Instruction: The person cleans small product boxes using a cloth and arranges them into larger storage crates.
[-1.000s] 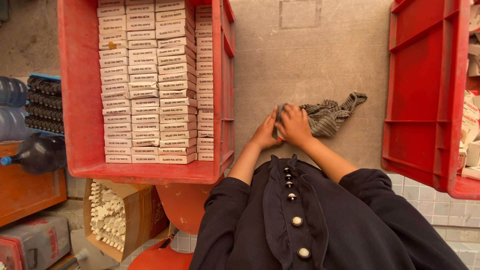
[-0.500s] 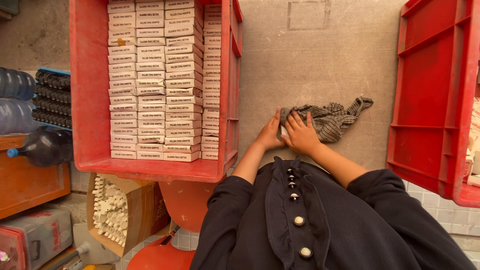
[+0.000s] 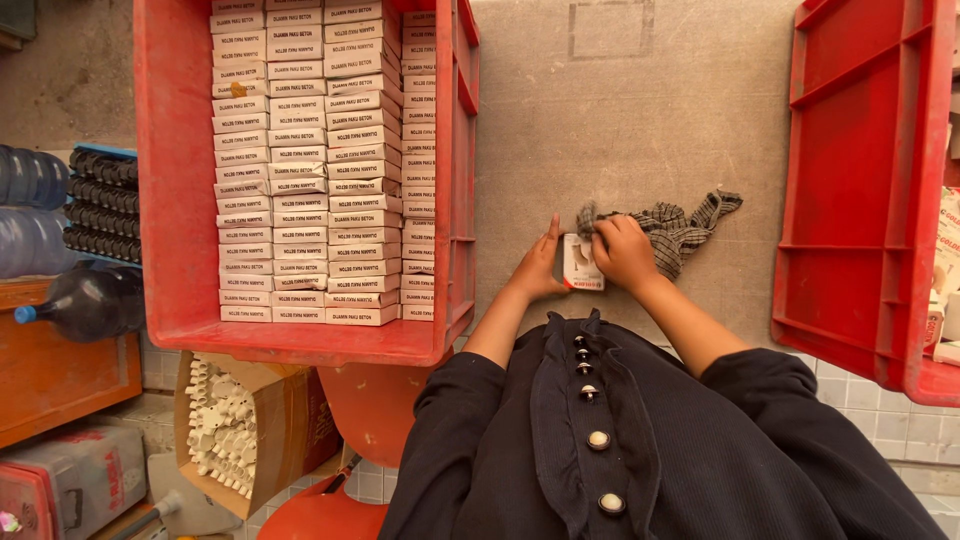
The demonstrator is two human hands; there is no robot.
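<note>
2 bare hands are meeting over a small white box [image 3: 581, 265] with a red edge, which is lying on the grey concrete counter [image 3: 620, 110] just in front of the person's dark buttoned garment [image 3: 600, 440]. The left hand [image 3: 541, 268] is pressing flat against the box's left side, fingers straight and close together, thumb tucked low. The right hand [image 3: 625, 252] is resting on the box's right side with its fingers curled narrow over a grey checked cloth [image 3: 680, 226]; the cloth is bunching under the fingertips and trailing away to the right across the counter.

To the left of the hands, a red plastic crate [image 3: 165, 190] is sitting on the counter, filled with about 4 tight columns of small white boxes [image 3: 300, 170] stacked on edge. To the right, well apart from the hands, another red crate [image 3: 850, 200] is standing with its inside mostly bare in view.

Below the counter on the left, an open cardboard carton [image 3: 270, 420] is holding white plastic fittings [image 3: 222, 420]. Farther left, 1 dark bottle [image 3: 85, 300] is lying on a wooden shelf beside blue water bottles [image 3: 30, 200].
</note>
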